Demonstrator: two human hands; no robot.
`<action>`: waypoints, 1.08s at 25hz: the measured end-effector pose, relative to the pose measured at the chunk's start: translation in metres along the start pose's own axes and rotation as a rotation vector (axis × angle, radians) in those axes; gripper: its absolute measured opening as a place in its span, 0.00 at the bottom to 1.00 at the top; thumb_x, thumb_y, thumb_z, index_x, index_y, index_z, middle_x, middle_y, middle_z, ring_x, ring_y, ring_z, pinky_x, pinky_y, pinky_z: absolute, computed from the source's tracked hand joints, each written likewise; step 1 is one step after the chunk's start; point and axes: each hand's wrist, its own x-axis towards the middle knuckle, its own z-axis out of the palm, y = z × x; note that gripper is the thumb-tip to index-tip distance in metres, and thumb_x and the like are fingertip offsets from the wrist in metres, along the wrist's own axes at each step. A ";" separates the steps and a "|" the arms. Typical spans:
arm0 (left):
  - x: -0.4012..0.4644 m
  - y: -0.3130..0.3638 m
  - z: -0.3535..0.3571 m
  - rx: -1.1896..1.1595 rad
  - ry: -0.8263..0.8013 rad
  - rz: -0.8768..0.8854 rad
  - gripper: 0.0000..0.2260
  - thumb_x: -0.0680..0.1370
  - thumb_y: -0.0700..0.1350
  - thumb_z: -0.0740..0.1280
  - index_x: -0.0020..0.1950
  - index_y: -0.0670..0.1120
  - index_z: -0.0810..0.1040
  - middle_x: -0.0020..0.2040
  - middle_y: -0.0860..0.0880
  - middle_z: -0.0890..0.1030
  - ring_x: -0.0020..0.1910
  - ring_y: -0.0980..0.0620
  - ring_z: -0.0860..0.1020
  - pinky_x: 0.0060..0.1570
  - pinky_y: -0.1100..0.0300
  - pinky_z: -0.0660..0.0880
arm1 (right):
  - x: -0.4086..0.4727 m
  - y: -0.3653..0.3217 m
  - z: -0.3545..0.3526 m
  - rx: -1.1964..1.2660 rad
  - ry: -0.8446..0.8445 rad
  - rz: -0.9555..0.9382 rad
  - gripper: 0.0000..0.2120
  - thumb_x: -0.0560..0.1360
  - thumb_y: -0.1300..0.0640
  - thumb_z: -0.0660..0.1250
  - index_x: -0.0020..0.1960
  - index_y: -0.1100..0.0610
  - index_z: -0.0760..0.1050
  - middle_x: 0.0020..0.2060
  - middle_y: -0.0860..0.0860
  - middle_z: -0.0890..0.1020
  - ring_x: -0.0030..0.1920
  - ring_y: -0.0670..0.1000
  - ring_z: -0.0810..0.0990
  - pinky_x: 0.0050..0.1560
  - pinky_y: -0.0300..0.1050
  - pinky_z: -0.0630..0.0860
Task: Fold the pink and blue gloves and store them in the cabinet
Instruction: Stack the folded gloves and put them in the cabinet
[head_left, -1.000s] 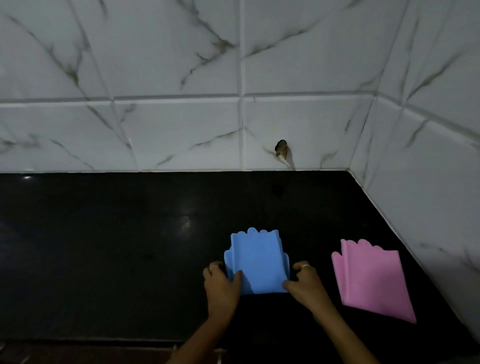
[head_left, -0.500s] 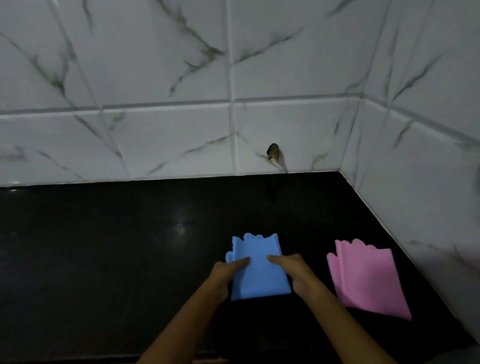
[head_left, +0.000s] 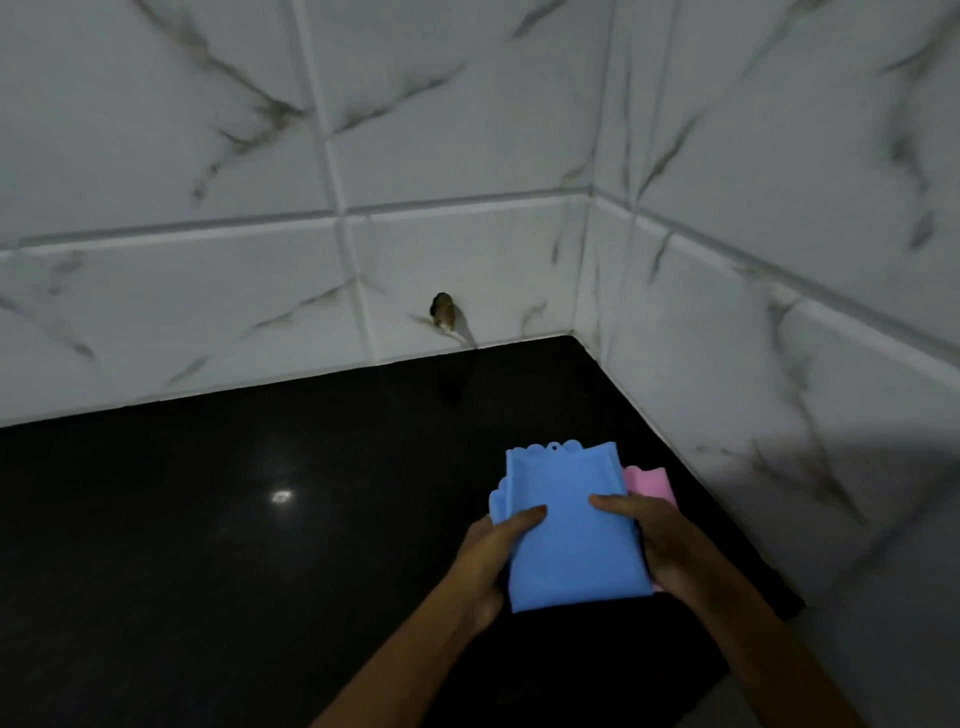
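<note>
Between the two hands, the folded blue glove is held at its side edges. On the left hand the thumb lies flat across the glove's top face while the other fingers curl under its left edge, out of sight. The right hand mirrors this: thumb stretched over the top, remaining fingers wrapped round the right edge. Just beyond the right hand's fingers, a strip of the pink glove shows from under the blue one's right side, and a thin pink sliver also shows near the right palm. Whether the fingers touch the pink glove cannot be told. Beneath the hands lies the dark glossy surface, bounded by marbled wall tiles with a small hole.
</note>
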 end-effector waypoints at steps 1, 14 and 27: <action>0.005 -0.003 0.014 -0.004 -0.026 -0.009 0.29 0.62 0.45 0.79 0.62 0.46 0.76 0.56 0.41 0.84 0.55 0.41 0.81 0.54 0.44 0.79 | -0.003 -0.002 -0.014 0.032 -0.004 -0.038 0.29 0.58 0.56 0.75 0.59 0.57 0.76 0.52 0.62 0.83 0.53 0.63 0.81 0.51 0.59 0.79; 0.083 -0.007 0.075 0.328 0.280 -0.094 0.23 0.70 0.48 0.74 0.60 0.40 0.72 0.53 0.41 0.79 0.51 0.44 0.80 0.54 0.47 0.78 | 0.022 -0.013 -0.075 -0.159 0.302 -0.050 0.09 0.70 0.59 0.72 0.47 0.63 0.79 0.46 0.61 0.84 0.41 0.56 0.83 0.38 0.46 0.78; 0.078 -0.018 0.069 0.743 0.510 0.016 0.42 0.63 0.56 0.77 0.69 0.44 0.60 0.62 0.43 0.70 0.58 0.45 0.74 0.55 0.50 0.75 | 0.020 -0.003 -0.065 -0.639 0.548 -0.072 0.25 0.69 0.52 0.73 0.60 0.63 0.72 0.57 0.59 0.79 0.53 0.57 0.80 0.51 0.49 0.76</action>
